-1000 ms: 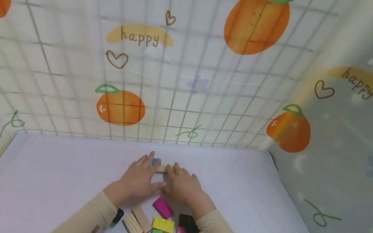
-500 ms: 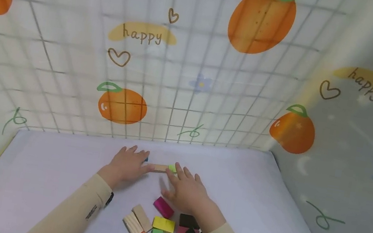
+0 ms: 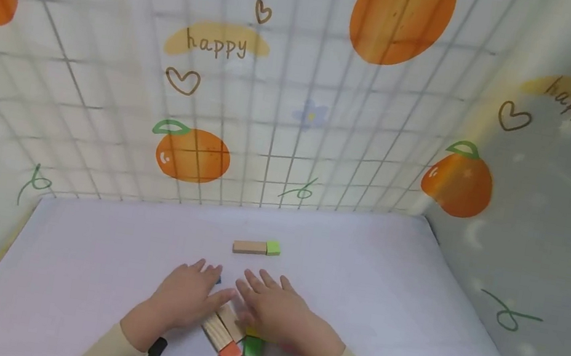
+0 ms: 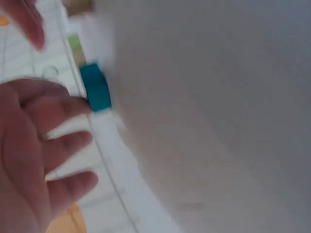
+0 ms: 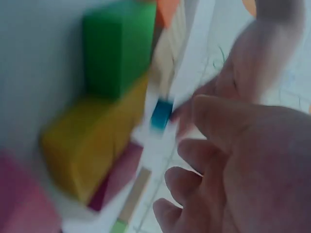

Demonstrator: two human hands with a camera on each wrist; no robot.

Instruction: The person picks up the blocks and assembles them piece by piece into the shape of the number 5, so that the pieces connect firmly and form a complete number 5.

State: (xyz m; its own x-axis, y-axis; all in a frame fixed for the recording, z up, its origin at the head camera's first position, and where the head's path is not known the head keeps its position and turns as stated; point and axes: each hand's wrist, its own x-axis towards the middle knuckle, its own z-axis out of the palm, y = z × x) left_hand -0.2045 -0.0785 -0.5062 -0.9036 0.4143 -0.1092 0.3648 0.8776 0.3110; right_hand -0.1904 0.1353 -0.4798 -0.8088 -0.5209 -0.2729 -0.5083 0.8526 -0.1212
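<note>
My left hand (image 3: 185, 296) is above the table with its fingers extended, beside a blue block (image 3: 219, 279). In the left wrist view, a fingertip meets or nearly meets that blue block (image 4: 95, 87). My right hand (image 3: 277, 314) hovers over several blocks, fingers spread, gripping nothing. It partly covers a yellow block (image 3: 253, 332); the magenta block (image 5: 121, 172) shows under it in the right wrist view. Near the hands lie a green block (image 3: 253, 348), an orange block (image 3: 230, 355), a ridged wooden block (image 3: 217, 332) and a plain wooden block (image 3: 232, 323).
Farther back, a long wooden block (image 3: 249, 247) lies end to end with a lime green block (image 3: 273, 248). A pink block (image 5: 22, 199) is at the edge of the right wrist view. Printed fabric walls (image 3: 274, 108) border the white table (image 3: 385, 293).
Both hands have drawn back toward the person, and the blue block has come along beside the left fingers. The long wooden and lime green blocks stay behind, now uncovered.
</note>
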